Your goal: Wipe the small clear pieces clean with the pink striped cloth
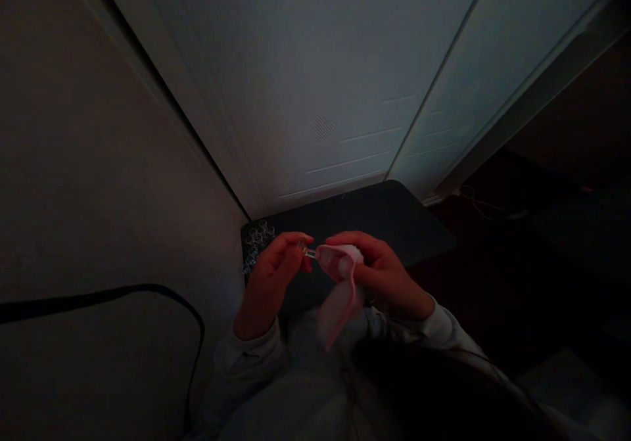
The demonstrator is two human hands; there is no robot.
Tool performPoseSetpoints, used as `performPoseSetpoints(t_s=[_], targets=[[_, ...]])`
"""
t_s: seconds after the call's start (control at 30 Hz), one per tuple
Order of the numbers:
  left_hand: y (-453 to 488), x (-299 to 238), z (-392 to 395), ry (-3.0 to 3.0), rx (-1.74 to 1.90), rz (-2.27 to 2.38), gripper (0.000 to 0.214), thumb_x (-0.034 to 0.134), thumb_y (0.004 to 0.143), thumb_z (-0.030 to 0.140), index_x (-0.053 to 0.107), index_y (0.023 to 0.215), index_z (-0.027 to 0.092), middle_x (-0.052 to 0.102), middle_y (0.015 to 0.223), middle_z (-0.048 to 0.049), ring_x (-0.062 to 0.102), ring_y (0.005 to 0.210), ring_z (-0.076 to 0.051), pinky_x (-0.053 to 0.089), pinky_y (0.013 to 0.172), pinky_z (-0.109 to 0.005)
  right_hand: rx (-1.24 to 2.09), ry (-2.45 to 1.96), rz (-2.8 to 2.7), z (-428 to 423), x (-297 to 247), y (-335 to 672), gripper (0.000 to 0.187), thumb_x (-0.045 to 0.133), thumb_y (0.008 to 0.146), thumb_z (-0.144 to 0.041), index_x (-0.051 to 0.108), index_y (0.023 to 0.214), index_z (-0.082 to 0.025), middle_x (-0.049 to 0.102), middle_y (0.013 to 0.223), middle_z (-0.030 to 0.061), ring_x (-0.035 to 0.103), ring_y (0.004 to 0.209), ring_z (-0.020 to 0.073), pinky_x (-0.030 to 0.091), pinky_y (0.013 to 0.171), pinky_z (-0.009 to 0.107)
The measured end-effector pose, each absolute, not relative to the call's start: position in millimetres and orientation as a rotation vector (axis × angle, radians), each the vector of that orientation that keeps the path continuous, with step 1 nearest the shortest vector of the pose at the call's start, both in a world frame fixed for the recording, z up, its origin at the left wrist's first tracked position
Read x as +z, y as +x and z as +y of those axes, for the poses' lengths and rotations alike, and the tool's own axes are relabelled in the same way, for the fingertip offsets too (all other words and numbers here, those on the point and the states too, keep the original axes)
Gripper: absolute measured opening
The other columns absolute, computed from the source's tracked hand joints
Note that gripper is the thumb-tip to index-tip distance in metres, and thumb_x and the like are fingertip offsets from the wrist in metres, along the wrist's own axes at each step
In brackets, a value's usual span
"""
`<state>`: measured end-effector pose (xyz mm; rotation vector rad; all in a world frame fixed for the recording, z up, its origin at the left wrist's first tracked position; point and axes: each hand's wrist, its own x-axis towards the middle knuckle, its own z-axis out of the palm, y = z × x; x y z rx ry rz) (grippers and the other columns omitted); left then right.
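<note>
Clear pieces (257,238) bunch at the counter's (374,214) left end, right by the edge; a sleeve knock could spill them. Left hand (270,277) pinches a single clear stem (310,253) over the counter, tip at the pink cloth (338,301); looks slick, so a light pinch could drop it. Right hand (389,277) is clamped on the cloth; its loose, blurred flap could swing and tug things askew.

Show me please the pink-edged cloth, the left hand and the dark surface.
Pink-edged cloth (338,304), head view: its hanging flap.
Left hand (267,279), head view: near the thumb's base.
Dark surface (362,215), head view: bare part beyond the hands.
</note>
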<state>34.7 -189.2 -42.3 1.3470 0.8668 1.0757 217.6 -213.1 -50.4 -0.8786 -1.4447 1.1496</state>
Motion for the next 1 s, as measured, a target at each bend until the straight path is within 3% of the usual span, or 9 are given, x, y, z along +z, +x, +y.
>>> performPoseSetpoints(t_s=[0.2, 0.47, 1.0], targets=[[30, -37, -192, 1.347, 1.057, 0.815, 0.022, 0.065, 0.078, 0.039, 0.066, 0.094, 0.024, 0.057, 0.066, 0.0031, 0.055, 0.059, -0.011, 0.043, 0.056, -0.022, 1.137, -0.926, -1.487, -211, -51, 221, 0.026, 0.061, 0.073, -0.011, 0.07, 0.094, -0.024, 0.071, 0.087, 0.0004, 0.063, 0.073, 0.0155, 0.047, 0.061, 0.025], [32, -30, -194, 1.339, 1.026, 0.863, 0.026, 0.066, 0.077, 0.039, 0.065, 0.097, 0.023, 0.059, 0.072, 0.0011, 0.06, 0.068, -0.014, 0.045, 0.058, -0.022, 1.142, -0.998, -1.355, -209, -54, 218, 0.008, 0.069, 0.07, -0.019, 0.066, 0.077, -0.019, 0.06, 0.067, -0.0031, 0.051, 0.056, 0.01, 0.036, 0.049, 0.02], [27, -39, -191, 1.539, 0.975, 0.902, 0.025, 0.057, 0.085, 0.03, 0.06, 0.109, 0.024, 0.062, 0.089, -0.0006, 0.061, 0.085, -0.015, 0.047, 0.076, -0.025, 1.374, -0.982, -1.321, -202, -51, 220, 0.009, 0.064, 0.071, -0.018, 0.057, 0.076, -0.017, 0.054, 0.067, -0.0047, 0.046, 0.056, 0.0085, 0.033, 0.051, 0.019]])
